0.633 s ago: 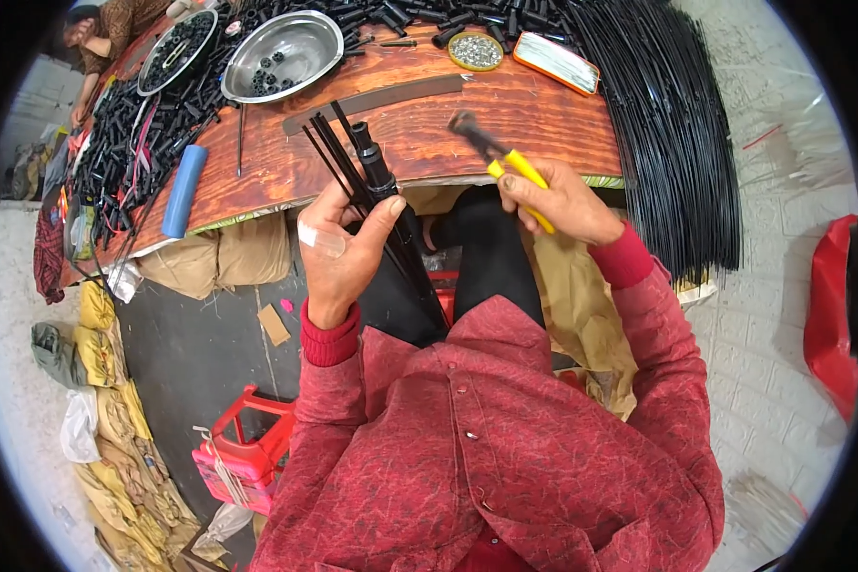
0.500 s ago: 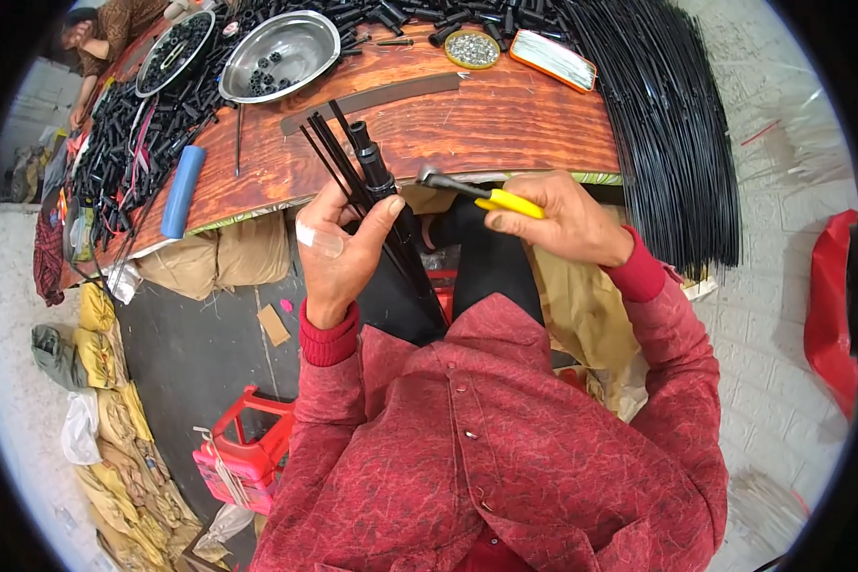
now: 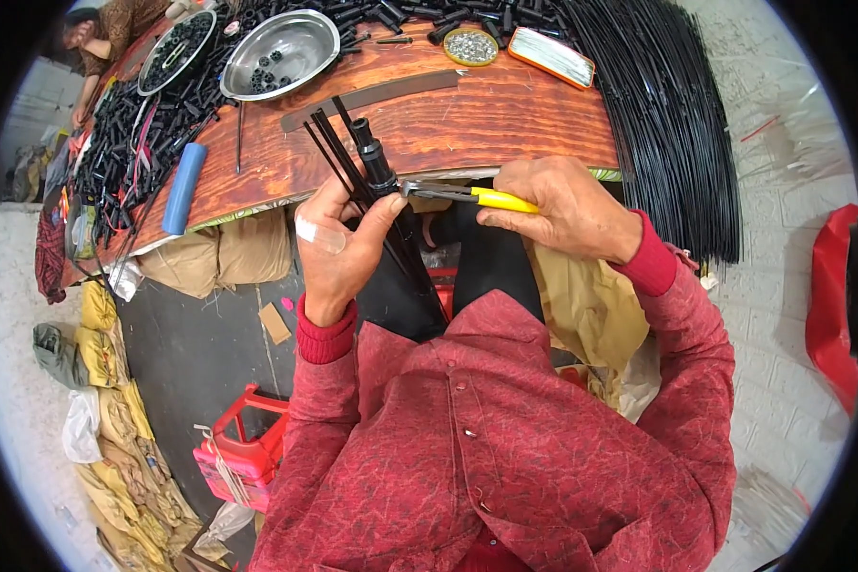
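Observation:
My left hand (image 3: 338, 255), with a white patch of tape at the base of the thumb, is closed round what looks like a black umbrella frame (image 3: 376, 164). Its stepped tube stands tilted, top end over the table edge, with several thin black rods fanned beside it. The lower part runs down between my knees. My right hand (image 3: 574, 212) grips pliers (image 3: 503, 199) with yellow handles. Their dark jaws meet the tube's collar right by my left thumb tip. Whatever small piece lies between the jaws is too small to make out.
On the wooden table (image 3: 505, 114) are a steel bowl (image 3: 296, 48), a flat metal strip (image 3: 381, 93), a blue cylinder (image 3: 183, 191), a dish of small metal bits (image 3: 470, 47) and a tray of pins (image 3: 551, 57). Black rods (image 3: 672, 143) hang right. Another person sits far left.
The pliers have moved left and turned, so their jaws now reach the collar beside my left thumb. Before, they were a short way off to the right. My left hand has barely moved.

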Demonstrator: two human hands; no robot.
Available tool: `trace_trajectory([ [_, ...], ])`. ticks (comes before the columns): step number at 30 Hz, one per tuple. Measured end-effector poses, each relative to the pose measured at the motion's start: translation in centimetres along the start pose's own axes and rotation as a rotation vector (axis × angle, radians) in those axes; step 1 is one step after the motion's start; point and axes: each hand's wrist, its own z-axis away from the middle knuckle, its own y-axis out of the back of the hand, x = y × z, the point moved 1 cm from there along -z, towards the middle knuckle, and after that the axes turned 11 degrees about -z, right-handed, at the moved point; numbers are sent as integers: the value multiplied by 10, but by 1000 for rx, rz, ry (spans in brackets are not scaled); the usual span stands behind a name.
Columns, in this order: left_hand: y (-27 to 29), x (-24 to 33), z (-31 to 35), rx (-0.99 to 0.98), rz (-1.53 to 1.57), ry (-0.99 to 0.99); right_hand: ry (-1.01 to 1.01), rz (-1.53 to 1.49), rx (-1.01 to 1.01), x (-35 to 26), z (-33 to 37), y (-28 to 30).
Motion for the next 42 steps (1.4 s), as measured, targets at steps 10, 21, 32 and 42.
trace_trajectory([
  [10, 1, 2, 0, 9, -21, 16, 15, 132, 23, 0, -2, -3],
  [21, 1, 1, 1, -45, 49, 15, 114, 171, 100, 10, -1, 5],
  [32, -1, 1, 2, -72, 52, 16, 204, 496, 120, 0, 1, 18],
  [42, -1, 2, 2, -116, 66, -8, 333, 637, 163, -2, -3, 29],
])
